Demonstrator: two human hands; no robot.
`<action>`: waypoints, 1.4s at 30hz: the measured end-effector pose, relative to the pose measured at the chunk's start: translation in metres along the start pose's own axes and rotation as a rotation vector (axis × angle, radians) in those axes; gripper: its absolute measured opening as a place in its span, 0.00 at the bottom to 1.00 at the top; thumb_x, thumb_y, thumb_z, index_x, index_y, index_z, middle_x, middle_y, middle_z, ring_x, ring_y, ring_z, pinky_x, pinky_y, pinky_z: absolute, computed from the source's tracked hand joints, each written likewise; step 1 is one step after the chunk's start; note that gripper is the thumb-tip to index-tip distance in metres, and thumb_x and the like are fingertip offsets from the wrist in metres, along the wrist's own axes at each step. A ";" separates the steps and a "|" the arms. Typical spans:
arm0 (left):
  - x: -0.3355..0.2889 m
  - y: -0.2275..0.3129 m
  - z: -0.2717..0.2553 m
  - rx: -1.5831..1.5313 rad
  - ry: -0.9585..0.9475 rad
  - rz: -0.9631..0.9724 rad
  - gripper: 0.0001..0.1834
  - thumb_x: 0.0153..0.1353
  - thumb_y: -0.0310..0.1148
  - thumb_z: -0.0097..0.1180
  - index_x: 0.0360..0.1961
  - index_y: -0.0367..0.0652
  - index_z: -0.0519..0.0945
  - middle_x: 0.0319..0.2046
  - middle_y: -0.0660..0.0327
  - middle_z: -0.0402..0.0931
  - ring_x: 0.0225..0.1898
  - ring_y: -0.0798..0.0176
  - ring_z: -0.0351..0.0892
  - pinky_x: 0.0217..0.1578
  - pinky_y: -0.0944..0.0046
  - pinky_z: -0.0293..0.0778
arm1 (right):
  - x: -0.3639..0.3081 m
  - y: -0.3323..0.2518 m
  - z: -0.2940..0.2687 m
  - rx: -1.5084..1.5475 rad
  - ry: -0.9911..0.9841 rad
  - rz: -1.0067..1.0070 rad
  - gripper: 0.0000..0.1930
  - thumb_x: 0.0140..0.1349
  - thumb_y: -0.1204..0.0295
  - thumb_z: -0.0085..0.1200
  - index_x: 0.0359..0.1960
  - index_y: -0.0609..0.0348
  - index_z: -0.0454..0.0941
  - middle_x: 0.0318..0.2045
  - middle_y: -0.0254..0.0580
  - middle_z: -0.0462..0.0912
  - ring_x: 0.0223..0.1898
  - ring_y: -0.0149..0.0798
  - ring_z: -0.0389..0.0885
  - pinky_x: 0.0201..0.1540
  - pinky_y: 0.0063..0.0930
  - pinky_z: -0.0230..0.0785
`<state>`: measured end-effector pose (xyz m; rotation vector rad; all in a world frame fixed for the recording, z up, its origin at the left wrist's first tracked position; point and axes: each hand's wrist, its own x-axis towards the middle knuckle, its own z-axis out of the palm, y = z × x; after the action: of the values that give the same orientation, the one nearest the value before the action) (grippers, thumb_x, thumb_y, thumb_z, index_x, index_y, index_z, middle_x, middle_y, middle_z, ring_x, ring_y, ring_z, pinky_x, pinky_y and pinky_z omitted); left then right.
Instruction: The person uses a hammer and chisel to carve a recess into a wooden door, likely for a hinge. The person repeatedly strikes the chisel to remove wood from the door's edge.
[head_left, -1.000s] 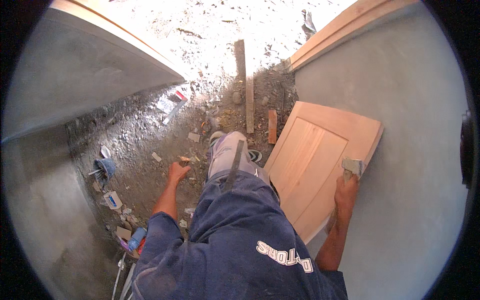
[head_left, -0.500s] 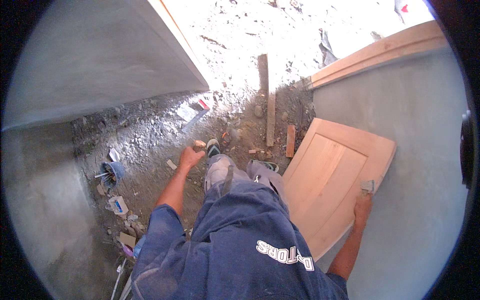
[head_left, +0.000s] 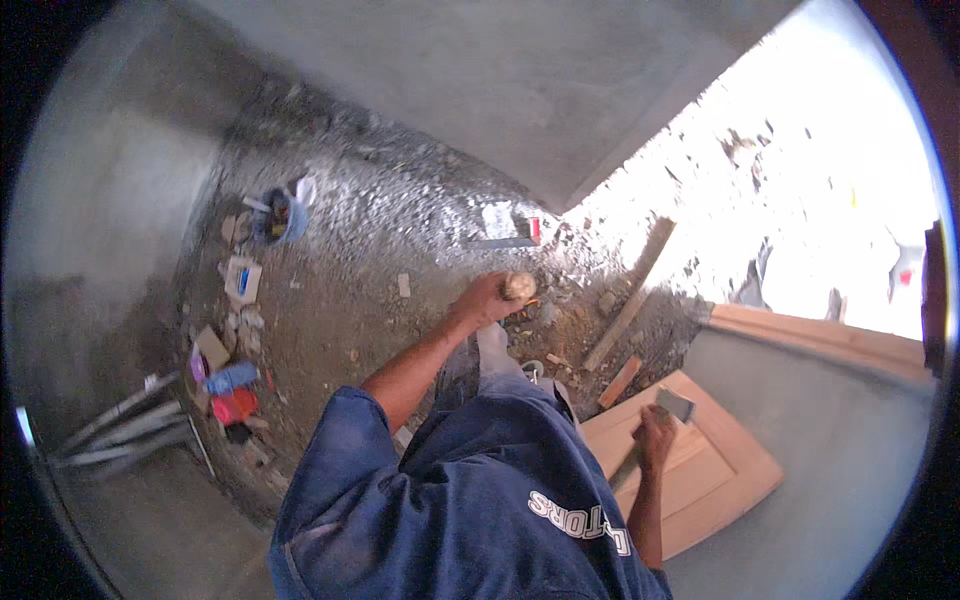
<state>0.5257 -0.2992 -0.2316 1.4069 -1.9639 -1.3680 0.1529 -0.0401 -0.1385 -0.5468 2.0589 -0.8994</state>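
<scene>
My left hand (head_left: 492,296) reaches out over the dirt floor and is closed around a small round tan object (head_left: 519,286). My right hand (head_left: 655,432) grips a small grey block (head_left: 675,404) and rests it against a light wooden panel door (head_left: 700,480) that leans on the grey wall at the lower right. My blue shirt and grey trousers fill the lower middle of the view.
Wooden offcuts (head_left: 628,296) lie on the rubble near the panel. A blue tub (head_left: 280,218), small boxes (head_left: 243,278) and red and blue packets (head_left: 232,394) sit at the left by grey pipes (head_left: 120,432). A wooden frame (head_left: 830,338) edges the sunlit opening at right.
The view has swung left and turned. My left hand has lifted off the ground holding the round object. My right hand stays on the panel with the block.
</scene>
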 end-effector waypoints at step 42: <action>-0.474 -0.527 -0.332 -0.104 0.699 -1.257 0.15 0.65 0.43 0.59 0.43 0.44 0.88 0.38 0.46 0.85 0.40 0.41 0.85 0.43 0.47 0.79 | -0.069 -0.223 0.778 -0.677 -1.085 -0.261 0.13 0.51 0.69 0.73 0.33 0.59 0.80 0.28 0.34 0.83 0.31 0.34 0.80 0.38 0.33 0.72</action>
<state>1.2502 -0.0682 -0.4192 2.7168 -0.4555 -1.0092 0.8384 -0.4567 -0.2638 -1.3274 1.2186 0.0788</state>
